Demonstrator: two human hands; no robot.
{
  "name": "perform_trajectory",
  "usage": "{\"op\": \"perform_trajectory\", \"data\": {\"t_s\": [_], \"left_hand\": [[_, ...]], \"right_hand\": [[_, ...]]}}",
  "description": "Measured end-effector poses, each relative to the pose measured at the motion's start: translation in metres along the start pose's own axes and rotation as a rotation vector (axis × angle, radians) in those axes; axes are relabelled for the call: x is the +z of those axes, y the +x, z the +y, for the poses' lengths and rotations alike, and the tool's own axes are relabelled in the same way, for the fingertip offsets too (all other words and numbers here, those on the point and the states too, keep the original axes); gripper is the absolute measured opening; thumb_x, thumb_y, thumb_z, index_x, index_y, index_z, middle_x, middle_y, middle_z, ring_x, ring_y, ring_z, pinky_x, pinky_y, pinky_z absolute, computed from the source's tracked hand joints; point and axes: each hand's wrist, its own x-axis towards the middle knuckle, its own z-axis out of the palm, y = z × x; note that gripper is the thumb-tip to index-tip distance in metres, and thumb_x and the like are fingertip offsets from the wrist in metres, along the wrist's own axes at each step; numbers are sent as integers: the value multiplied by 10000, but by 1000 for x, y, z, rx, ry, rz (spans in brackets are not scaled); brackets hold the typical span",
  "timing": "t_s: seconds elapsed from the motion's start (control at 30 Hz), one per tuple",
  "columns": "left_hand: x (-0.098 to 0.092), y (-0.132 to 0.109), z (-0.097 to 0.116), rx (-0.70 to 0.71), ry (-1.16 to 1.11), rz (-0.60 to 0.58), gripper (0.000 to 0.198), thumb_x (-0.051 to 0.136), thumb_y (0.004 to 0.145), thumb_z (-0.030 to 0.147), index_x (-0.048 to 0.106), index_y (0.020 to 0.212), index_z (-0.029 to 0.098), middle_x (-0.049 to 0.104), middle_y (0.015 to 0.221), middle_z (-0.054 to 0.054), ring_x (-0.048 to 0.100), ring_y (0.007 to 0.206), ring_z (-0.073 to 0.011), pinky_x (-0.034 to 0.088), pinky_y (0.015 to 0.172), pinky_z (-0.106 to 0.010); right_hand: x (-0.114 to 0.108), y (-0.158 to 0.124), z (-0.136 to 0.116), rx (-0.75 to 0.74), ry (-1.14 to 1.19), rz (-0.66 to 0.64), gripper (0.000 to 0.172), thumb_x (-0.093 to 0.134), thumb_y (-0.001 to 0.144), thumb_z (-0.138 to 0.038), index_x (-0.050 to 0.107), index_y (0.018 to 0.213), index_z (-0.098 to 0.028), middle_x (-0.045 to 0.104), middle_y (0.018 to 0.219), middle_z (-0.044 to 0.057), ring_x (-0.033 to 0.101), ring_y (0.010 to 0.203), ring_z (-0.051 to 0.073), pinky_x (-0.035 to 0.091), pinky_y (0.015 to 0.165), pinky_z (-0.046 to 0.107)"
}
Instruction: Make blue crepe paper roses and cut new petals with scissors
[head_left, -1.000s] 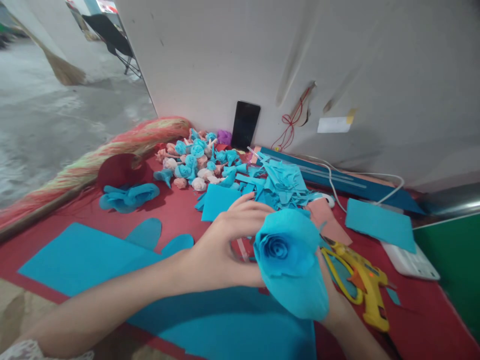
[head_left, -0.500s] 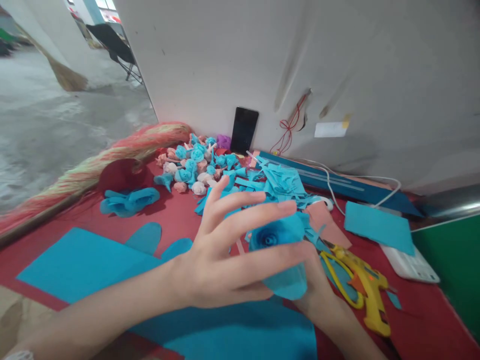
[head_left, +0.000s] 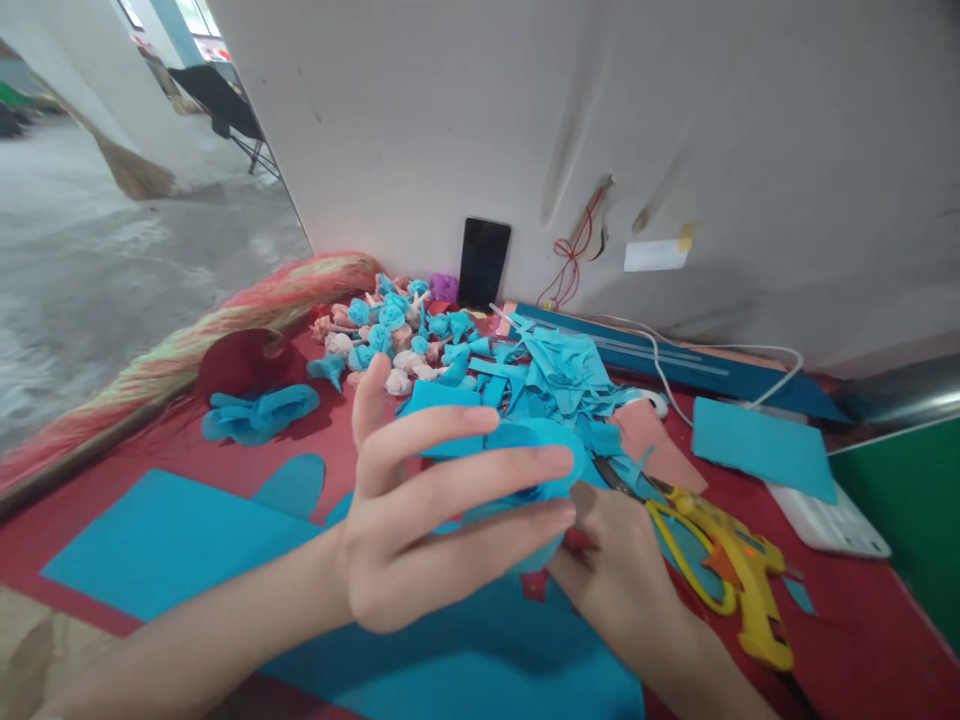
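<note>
A blue paper rose (head_left: pixel 531 434) is between my two hands, mostly hidden behind fingers. My left hand (head_left: pixel 412 510) curves around its near side, the fingers bent across the petals and the fingertips on its right edge; the thumb is hidden. Closed at the flower's lower right, my right hand (head_left: pixel 630 560) grips near its base, and the exact grip is partly covered. Below both hands lies a large sheet of blue paper (head_left: pixel 465 670). Another blue sheet (head_left: pixel 165 540) and a rounded cut petal (head_left: pixel 296 484) lie to the left.
A yellow glue gun (head_left: pixel 754 570) and yellow-handled scissors (head_left: pixel 701 575) lie at right. Behind are blue paper scraps (head_left: pixel 566 370), small paper roses (head_left: pixel 390 317) and a phone (head_left: pixel 484 262) against the wall. A larger blue flower (head_left: pixel 259 412) sits left. A folded blue stack (head_left: pixel 765 445) rests rightward.
My left hand has shifted left and turned, and its fingers now cover the rose's centre. The rose has tilted and moved up slightly; my right hand is more exposed.
</note>
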Motion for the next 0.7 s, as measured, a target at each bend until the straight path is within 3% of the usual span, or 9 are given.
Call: {"op": "perform_trajectory", "data": {"t_s": [0.1,0.2,0.33,0.53,0.7], "left_hand": [[0,7,1,52,48,113,129,609,754,193,628,858,267,578,1039,78,441,1038,-170,276,1070,-394],[0,14,3,26,32,74,43,645,730,227,620,742,260,586,913,58,459,978,-163,269,1068,-408],[-1,17,2,54,42,125,76,673,703,178,637,710,244,567,788,39,474,912,-171,231,1074,-474],[-1,15,-1,99,94,167,127,735,629,214,652,717,253,583,795,50,490,859,-179,223,1068,-512],[-2,20,-1,72,111,187,90,699,672,239,617,634,239,577,794,56,474,851,-162,265,1042,-517]], "right_hand": [[-1,1,-3,2,-73,37,226,372,769,-140,343,555,-207,444,415,-66,402,343,72,264,377,179],[-2,1,-5,1,-132,60,279,351,792,-164,331,518,-210,399,367,-65,375,302,74,246,348,188],[-3,2,-6,-14,-197,83,319,343,824,-186,340,506,-209,409,352,-64,396,289,72,244,334,185],[-4,6,-10,-22,-293,124,363,312,856,-213,381,499,-201,448,342,-74,448,279,53,277,331,151],[-4,5,-11,-26,-360,155,401,316,867,-261,371,474,-204,444,339,-75,460,284,49,294,344,154]]}}
